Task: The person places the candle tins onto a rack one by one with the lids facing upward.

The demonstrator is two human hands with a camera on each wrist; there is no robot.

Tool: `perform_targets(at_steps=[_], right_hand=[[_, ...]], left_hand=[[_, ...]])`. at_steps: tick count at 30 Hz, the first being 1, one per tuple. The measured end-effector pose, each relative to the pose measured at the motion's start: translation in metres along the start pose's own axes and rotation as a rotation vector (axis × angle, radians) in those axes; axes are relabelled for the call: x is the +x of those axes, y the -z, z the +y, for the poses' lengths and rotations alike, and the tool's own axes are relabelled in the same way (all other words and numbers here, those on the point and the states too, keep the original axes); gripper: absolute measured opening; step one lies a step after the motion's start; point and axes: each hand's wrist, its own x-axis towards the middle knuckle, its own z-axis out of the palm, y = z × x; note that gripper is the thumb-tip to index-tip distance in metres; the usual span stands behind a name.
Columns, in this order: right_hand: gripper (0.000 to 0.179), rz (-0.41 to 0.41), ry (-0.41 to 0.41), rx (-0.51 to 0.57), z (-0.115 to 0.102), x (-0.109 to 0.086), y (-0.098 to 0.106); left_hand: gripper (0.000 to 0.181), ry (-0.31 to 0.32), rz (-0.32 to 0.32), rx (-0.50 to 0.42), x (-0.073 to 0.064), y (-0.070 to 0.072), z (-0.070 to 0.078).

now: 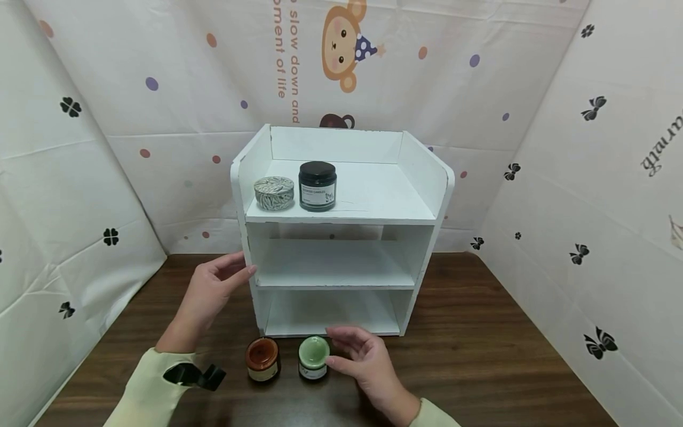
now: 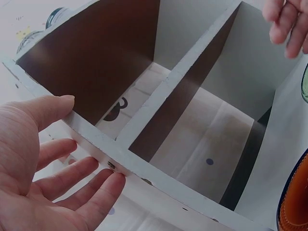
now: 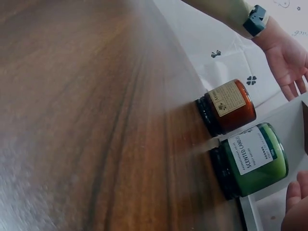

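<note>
My left hand (image 1: pixel 213 287) is at the left side of a white shelf unit (image 1: pixel 341 220). Its thumb lies on the front edge of the side panel, its relaxed fingers along the outer face. My right hand (image 1: pixel 365 362) is beside a green candle jar (image 1: pixel 313 356), thumb and fingers spread near its right side; in the right wrist view a gap shows between fingertips and glass. Left of it stands an amber candle jar (image 1: pixel 262 359). Both jars rest with their black lid ends (image 3: pixel 224 173) down on the table, in front of the unit.
On the unit's top shelf stand a patterned round tin (image 1: pixel 274 193) and a black-lidded dark candle jar (image 1: pixel 317 186). Two lower compartments face forward. The brown wooden table (image 1: pixel 480 332) is bordered by printed white cloth (image 1: pixel 560 196) behind and at both sides.
</note>
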Motion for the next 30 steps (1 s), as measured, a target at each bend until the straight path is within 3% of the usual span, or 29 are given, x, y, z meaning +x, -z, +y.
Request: perform_targets(at_steps=[11,30], right_hand=[[0.064,0.044,-0.197,-0.032,0.008,0.003,-0.006],[0.075,0.024,-0.202,-0.116,0.019,0.005,-0.02]], left_hand=[[0.067,-0.008,-0.002,0.01,0.001,0.0,-0.001],[0.066,-0.014,-0.002,0.016,0.001,0.001,-0.002]])
